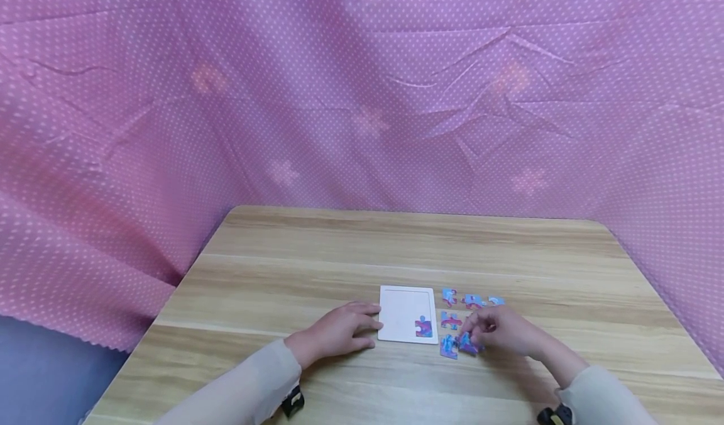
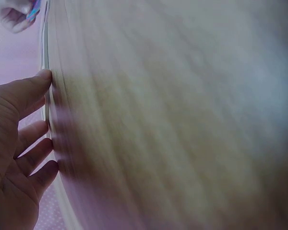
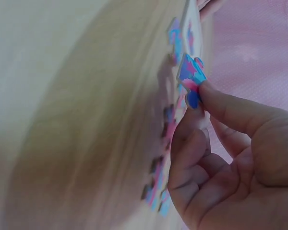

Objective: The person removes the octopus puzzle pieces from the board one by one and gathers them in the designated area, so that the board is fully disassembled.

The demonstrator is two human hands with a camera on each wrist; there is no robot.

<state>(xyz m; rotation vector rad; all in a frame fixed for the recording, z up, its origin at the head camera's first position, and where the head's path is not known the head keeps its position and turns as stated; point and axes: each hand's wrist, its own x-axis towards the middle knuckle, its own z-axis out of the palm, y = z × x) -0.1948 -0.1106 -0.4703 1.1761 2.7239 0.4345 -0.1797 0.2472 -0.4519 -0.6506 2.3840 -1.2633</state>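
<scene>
My right hand [image 1: 500, 332] pinches a blue and pink jigsaw puzzle piece [image 3: 192, 76] between thumb and finger. In the head view that piece is tilted and overlaps the loose pieces lying right of the tray. A white puzzle tray [image 1: 403, 315] lies flat, with one purple and red puzzle piece [image 1: 423, 328] in its near right corner. At the tray's left edge rests my left hand [image 1: 345, 329], its fingers spread and fingertips right at the rim. The left wrist view shows those fingers [image 2: 31, 91] relaxed and holding nothing.
Several loose puzzle pieces [image 1: 450, 319] lie in rough rows on the wooden table [image 1: 294, 268], just right of the tray. A pink dotted curtain [image 1: 367, 98] hangs behind the table and along both sides. Each wrist wears a dark strap [image 1: 293, 401].
</scene>
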